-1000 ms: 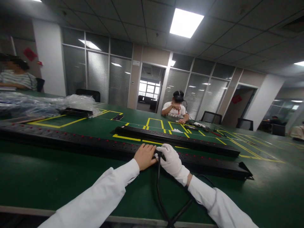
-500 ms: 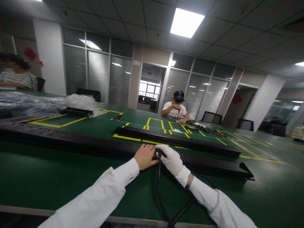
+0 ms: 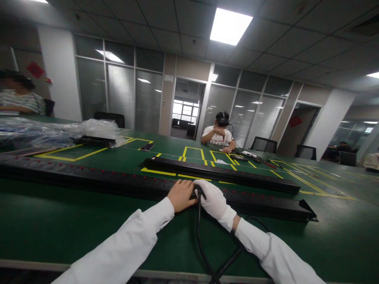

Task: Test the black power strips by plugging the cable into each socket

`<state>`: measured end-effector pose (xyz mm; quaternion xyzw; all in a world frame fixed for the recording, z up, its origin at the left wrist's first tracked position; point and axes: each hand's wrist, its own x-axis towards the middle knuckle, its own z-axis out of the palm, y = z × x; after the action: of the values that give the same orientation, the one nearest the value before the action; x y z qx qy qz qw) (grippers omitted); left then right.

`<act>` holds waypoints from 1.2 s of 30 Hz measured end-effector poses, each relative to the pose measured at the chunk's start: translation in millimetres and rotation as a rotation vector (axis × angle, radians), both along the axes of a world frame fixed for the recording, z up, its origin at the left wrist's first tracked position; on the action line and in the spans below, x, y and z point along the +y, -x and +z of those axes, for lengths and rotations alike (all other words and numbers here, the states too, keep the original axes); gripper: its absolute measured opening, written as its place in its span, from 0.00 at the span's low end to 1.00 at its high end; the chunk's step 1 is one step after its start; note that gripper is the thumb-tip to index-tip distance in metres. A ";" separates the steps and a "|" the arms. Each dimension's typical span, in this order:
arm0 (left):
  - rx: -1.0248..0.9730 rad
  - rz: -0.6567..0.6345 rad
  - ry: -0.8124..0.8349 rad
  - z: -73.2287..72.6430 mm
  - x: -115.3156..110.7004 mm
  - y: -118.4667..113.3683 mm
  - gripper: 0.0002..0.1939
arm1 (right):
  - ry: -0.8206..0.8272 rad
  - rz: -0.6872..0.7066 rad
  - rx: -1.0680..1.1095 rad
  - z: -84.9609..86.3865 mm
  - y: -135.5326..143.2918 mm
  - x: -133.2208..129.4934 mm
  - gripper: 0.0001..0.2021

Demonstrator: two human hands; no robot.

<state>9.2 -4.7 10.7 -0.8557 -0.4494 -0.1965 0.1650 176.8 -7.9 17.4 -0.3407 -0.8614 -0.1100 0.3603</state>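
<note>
A long black power strip (image 3: 97, 176) with a row of red dots lies across the green table in front of me. My left hand (image 3: 181, 195), bare, is wrapped over the strip near its middle, fingers bent across the top. Right beside it, my right hand (image 3: 211, 198) wears a white glove and grips the black plug (image 3: 200, 191) of a thick power cord against the strip. How far the plug sits in a socket is hidden by the fingers. The power cord (image 3: 199, 232) hangs down from the plug to the table's near edge, where it crosses another length of cable.
Behind lies a second black power strip (image 3: 225, 173), among yellow tape markings. Clear plastic wrapping (image 3: 97, 130) is heaped at the far left, and a phone (image 3: 147, 146) lies nearer the middle. A person (image 3: 218, 134) sits across the table beside cables and a white socket block (image 3: 248, 154).
Both hands keep the same hold on the strip and plug. The view has shifted very slightly; nothing else visibly moves.
</note>
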 end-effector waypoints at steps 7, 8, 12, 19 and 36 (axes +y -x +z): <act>-0.007 -0.002 -0.005 -0.5 0.4 0.3 0.22 | 0.008 -0.006 -0.015 -1.4 -0.7 0.6 0.19; -0.007 -0.002 -0.005 -0.7 0.5 0.4 0.22 | 0.010 -0.006 -0.015 -1.4 -0.7 0.7 0.19; -0.002 -0.003 -0.009 -1.3 0.8 0.5 0.23 | 0.044 0.003 -0.005 -0.1 -0.6 0.5 0.18; 0.008 0.001 -0.016 -1.2 0.9 0.1 0.24 | 0.146 0.032 0.070 5.1 0.6 -0.3 0.13; -0.001 0.000 0.011 -1.8 2.0 0.7 0.27 | 0.303 0.054 0.186 8.8 -1.3 5.2 0.13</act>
<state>8.5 -2.7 8.9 -0.8564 -0.4507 -0.1945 0.1603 178.1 -2.7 26.2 -0.3767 -0.8398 0.0627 0.3858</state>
